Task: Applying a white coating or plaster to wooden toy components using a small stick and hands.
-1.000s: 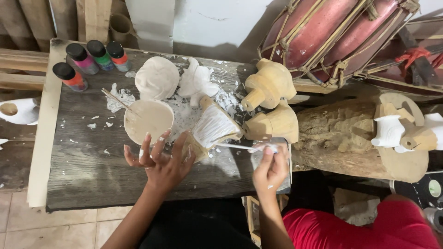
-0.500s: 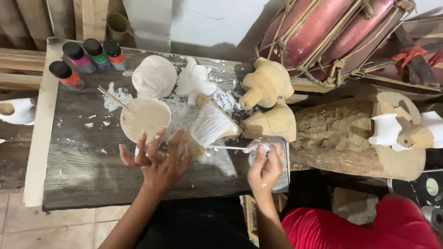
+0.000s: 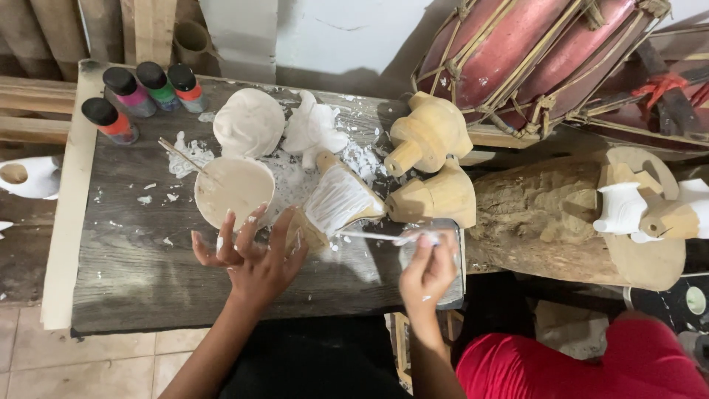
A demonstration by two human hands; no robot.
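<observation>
Far left: the pale edge of the table (image 3: 59, 222), with four small paint bottles (image 3: 140, 92) up in the back corner. Lots of bare board in front of them, good open room for moving.

Next, a bowl (image 3: 233, 188) of white paint with a stick (image 3: 181, 151) leaning in it. Just below, the left hand (image 3: 255, 262), fingers spread wide and loose, gripping nothing, tips touching the bowl's rim and the low end of the carved piece (image 3: 340, 198). Hardly any change from a moment ago: only a tiny slide toward the bowl.

Carved piece lying mid-table, half white already, between bowl and wooden figures (image 3: 432, 166).

Then the thin brush (image 3: 373, 236), tip right at the piece's lower edge, a bit closer than before. Painting likely still going on.

Right hand (image 3: 428, 272) pinching the brush's far end, right by the table's front right corner. Little room there: edge close, figures just behind.

Farther right, a log (image 3: 539, 214) and a red drum (image 3: 532, 52), well apart from both hands.
</observation>
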